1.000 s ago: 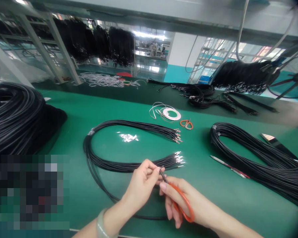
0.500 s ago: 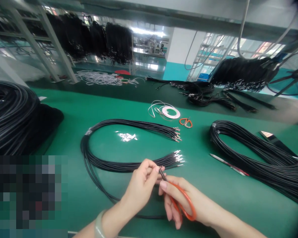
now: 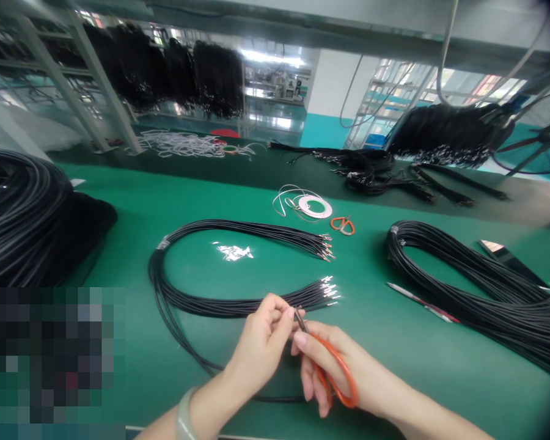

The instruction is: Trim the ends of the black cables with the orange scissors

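Observation:
My right hand [image 3: 330, 360] is closed around the orange handles of a pair of scissors [image 3: 348, 382], whose dark blades point up and left. The blade tips meet the pinched fingertips of my left hand [image 3: 266, 336]. Between those fingers is a small end, probably of a black cable [image 3: 275, 399] that passes below the hands; the fingers mostly hide it. Just behind my left hand lies a curved bundle of black cables [image 3: 211, 305] with bare metal ends at its right side.
Small clear scraps [image 3: 235, 252], a white tape roll [image 3: 315, 207] and orange-handled snips [image 3: 343, 225] lie beyond the bundle. Large black cable coils stand at left [image 3: 22, 226] and right [image 3: 467, 287]. A pen [image 3: 421, 301] rests beside the right coil. More cables [image 3: 366, 165] lie farther back.
My right hand and the scissors have shifted very slightly up and left. My left hand keeps its pinch in nearly the same place.

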A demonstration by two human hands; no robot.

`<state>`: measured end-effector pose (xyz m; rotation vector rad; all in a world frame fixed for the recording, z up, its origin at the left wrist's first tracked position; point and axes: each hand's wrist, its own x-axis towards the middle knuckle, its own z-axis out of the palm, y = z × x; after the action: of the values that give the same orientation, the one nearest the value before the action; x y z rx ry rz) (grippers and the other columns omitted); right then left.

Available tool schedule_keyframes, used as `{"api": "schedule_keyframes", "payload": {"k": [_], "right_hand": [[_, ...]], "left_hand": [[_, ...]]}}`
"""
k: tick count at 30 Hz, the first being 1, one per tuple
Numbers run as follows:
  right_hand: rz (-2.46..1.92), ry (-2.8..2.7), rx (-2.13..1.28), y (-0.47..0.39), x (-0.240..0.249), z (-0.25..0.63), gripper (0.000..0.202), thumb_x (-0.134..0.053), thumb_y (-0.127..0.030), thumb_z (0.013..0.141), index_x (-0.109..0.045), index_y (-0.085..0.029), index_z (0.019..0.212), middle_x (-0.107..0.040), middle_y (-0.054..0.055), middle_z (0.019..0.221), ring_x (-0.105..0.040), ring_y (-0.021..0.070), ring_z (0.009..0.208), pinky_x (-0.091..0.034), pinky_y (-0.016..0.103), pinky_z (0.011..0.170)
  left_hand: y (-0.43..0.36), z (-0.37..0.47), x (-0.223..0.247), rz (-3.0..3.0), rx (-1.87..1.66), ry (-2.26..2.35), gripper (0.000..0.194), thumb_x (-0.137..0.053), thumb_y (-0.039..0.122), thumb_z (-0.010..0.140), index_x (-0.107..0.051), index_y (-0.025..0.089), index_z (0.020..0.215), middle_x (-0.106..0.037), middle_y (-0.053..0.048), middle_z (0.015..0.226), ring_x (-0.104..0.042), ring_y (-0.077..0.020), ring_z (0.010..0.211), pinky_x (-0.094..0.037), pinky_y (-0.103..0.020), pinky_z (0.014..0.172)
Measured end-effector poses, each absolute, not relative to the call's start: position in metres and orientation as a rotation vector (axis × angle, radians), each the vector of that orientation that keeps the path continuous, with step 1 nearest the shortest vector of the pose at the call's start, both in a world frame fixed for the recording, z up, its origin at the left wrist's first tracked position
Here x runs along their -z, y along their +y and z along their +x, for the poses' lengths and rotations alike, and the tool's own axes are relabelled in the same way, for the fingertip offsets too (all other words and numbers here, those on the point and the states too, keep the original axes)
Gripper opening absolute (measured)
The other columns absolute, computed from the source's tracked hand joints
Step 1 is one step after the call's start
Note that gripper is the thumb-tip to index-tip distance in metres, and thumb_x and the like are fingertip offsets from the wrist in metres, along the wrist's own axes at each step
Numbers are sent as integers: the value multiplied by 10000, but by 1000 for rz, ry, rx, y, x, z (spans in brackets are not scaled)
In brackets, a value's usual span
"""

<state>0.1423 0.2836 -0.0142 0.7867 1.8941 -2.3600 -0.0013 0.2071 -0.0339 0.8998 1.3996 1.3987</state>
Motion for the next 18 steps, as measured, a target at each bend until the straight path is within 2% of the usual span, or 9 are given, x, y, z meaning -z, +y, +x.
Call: {"api": "schedule_keyframes", "payload": {"k": [3,8,11,15,18], "right_hand": [[809,1919,2367,282,14,141,416,-423,-590,931,-482,-179,947,-633,-15,554,-552,89,367,-342,138,357],[824,1949,2382,281,13,140,429,-421,-596,928,-496,-176,973,-620,-30,542,-538,87,362,-353,148,363],[835,1962,2393,280,11,139,432,-411,-603,929,-490,-178,920,-610,-36,537,-535,87,365,-371,160,380],[828,1984,2417,278,6,138,442,-387,-602,938,-476,-181,840,-573,-49,482,-531,89,367,-379,169,394],[822,1988,2442,277,7,137,458,-387,-614,931,-476,-180,816,-559,-52,452,-521,88,351,-380,169,388]], "left_hand": [[206,-1,31,962,-1370,1479,211,-485,397,941,-521,197,885,-673,-32,816,-628,-147,685,-493,-228,587],[205,1,26,1047,-1333,1545,195,-481,381,942,-552,202,915,-682,-35,880,-638,-149,714,-503,-235,645],[204,1,26,1063,-1324,1578,198,-461,386,951,-552,211,940,-686,-32,903,-639,-146,712,-502,-232,646],[202,3,29,1096,-1308,1635,199,-455,384,952,-567,221,971,-686,-18,822,-611,-140,642,-485,-231,616],[201,4,31,1110,-1325,1673,185,-473,368,942,-586,227,976,-697,-25,874,-618,-141,644,-492,-238,636]]}}
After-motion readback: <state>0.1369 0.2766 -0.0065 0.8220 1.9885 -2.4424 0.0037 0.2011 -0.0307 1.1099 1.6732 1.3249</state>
